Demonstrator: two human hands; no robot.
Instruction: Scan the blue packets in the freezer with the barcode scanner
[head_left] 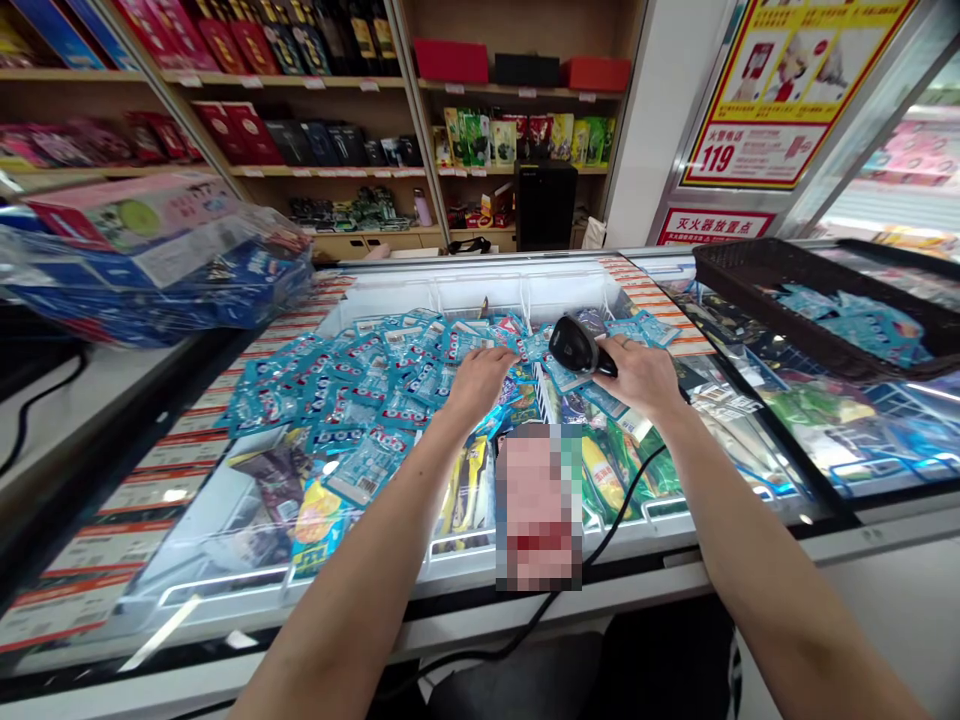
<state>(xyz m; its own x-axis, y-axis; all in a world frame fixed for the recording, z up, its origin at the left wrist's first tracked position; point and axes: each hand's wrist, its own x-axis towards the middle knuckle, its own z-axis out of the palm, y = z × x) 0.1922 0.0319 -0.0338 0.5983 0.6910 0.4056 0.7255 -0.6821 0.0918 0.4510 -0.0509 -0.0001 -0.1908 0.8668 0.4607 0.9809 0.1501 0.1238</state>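
Observation:
A black handheld barcode scanner [576, 346] is in my right hand [643, 374], its head pointing left over the blue packets. My fingers wrap round its handle, and a black cable [626, 500] runs down from it to the front edge. On the left, my left hand [482, 380] rests over the pile of small blue packets [367, 375], fingers together and bent. What its fingertips hold, if anything, is hidden. The packets lie spread on the glass lid of a chest freezer. Below my hands sits a blurred-out, phone-shaped thing [538, 510].
A plastic-wrapped stack of boxes [157, 255] stands at the left. At the right, a dark basket [750, 300] holds more blue packets. Bagged goods show beneath the glass. Behind the freezer are stocked shelves [322, 172] and a black box-shaped thing [545, 205].

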